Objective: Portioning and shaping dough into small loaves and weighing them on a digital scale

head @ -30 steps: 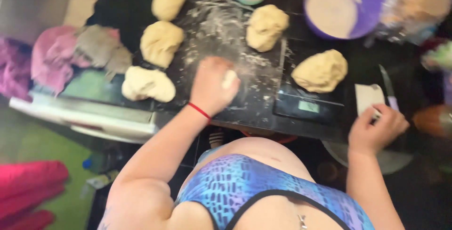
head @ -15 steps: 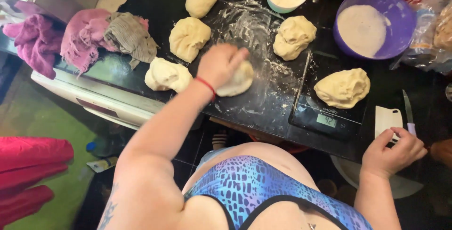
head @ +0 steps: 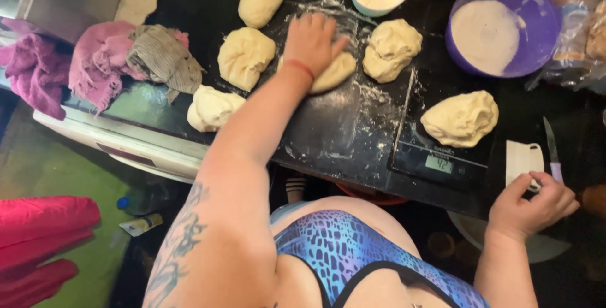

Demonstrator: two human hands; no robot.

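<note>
The left hand (head: 310,44) presses flat, fingers spread, on a dough ball (head: 333,72) on the floured counter (head: 341,131). Four shaped pieces lie nearby; one lump (head: 459,117) waits on the scale (head: 435,156). The right hand (head: 529,206) seems curled around a white scraper (head: 522,158).

Soft matt dough (head: 331,71), glossy floured worktop (head: 334,128)

Light even, medium bright, seems from above; colours strong. Black worktop (head: 341,131) gives soft grey glare below left hand (head: 310,41), also pale sheen at worktop left edge. Shadows weak, only thin dark rim under dough lumps. Slight motion blur everywhere, edges not crisp. Plastic bags (head: 577,36) right of worktop shine, look smeared. Floor left of worktop dim, soft, out of focus.
</note>
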